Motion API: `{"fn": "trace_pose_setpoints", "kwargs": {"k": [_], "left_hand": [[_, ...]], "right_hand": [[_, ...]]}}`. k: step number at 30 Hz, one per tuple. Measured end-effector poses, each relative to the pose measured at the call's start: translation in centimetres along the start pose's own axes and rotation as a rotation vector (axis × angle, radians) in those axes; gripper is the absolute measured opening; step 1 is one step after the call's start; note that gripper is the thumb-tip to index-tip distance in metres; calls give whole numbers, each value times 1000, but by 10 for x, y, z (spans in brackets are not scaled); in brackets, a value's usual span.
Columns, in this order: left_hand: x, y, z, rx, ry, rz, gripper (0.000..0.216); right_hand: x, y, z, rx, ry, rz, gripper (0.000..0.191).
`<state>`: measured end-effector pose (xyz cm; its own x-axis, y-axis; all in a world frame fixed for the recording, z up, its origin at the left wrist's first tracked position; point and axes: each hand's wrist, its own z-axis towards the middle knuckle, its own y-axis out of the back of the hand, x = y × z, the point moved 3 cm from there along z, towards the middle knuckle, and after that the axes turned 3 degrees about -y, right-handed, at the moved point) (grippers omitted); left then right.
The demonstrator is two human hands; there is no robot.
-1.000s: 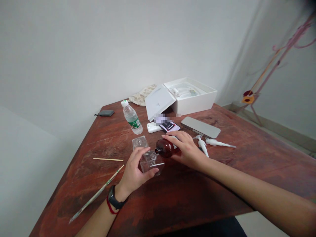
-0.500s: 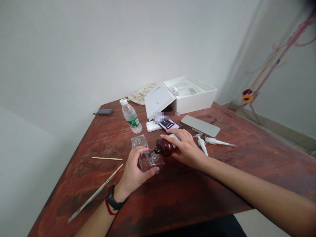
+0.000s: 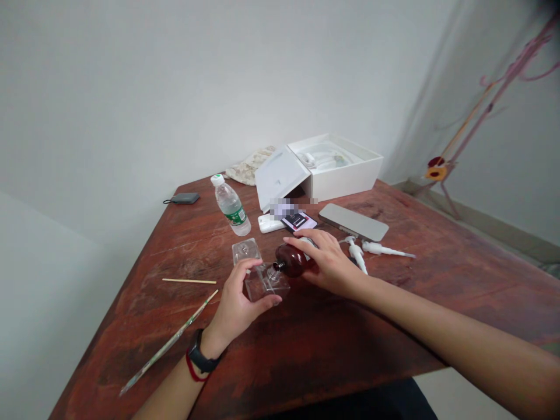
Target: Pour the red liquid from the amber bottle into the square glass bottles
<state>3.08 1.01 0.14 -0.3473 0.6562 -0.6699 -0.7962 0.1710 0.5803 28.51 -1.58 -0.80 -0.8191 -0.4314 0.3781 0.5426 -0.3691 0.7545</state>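
Observation:
My left hand (image 3: 243, 297) is closed around a clear square bottle (image 3: 268, 283), thumb on its near side and fingers on the far side. My right hand (image 3: 326, 262) grips a dark brown bottle (image 3: 291, 260), tipped on its side with its uncapped mouth at the neck of the clear bottle. Whether liquid flows between them I cannot tell. Just behind my left hand lies a second clear square bottle (image 3: 245, 249). Two white pump heads (image 3: 357, 255) rest to the right of my right hand, one of them a long pump (image 3: 385, 249).
A water bottle (image 3: 231, 207) stands behind the clear bottles. An open white box (image 3: 343, 182), phones (image 3: 300, 221) and a silver case (image 3: 354, 221) sit further back. On the left lie a bare wooden stick (image 3: 189, 281), wrapped chopsticks (image 3: 170, 344) and a grey pouch (image 3: 184, 199).
The brown bottle's mouth stays at the clear bottle's neck, and both hands keep their hold. The whole view has shifted very slightly; nothing else has visibly moved.

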Motion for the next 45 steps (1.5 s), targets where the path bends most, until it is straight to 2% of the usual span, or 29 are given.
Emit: {"fn": "trace_pose_setpoints", "kwargs": {"k": [7, 13, 26, 40, 45], "left_hand": [[1, -1, 1, 26, 32, -12, 70], [-2, -1, 1, 44, 58, -20, 67], [2, -2, 1, 130, -5, 9, 68], [0, -2, 2, 152, 13, -22, 69], [0, -1, 1, 164, 27, -24, 70]], "right_hand": [[0, -1, 0, 5, -61, 39, 78], [-5, 1, 2, -19, -146, 204, 84], [-8, 1, 4, -6, -137, 207, 88], [-10, -2, 2, 4, -112, 196, 97], [-12, -3, 3, 18, -118, 182, 95]]}}
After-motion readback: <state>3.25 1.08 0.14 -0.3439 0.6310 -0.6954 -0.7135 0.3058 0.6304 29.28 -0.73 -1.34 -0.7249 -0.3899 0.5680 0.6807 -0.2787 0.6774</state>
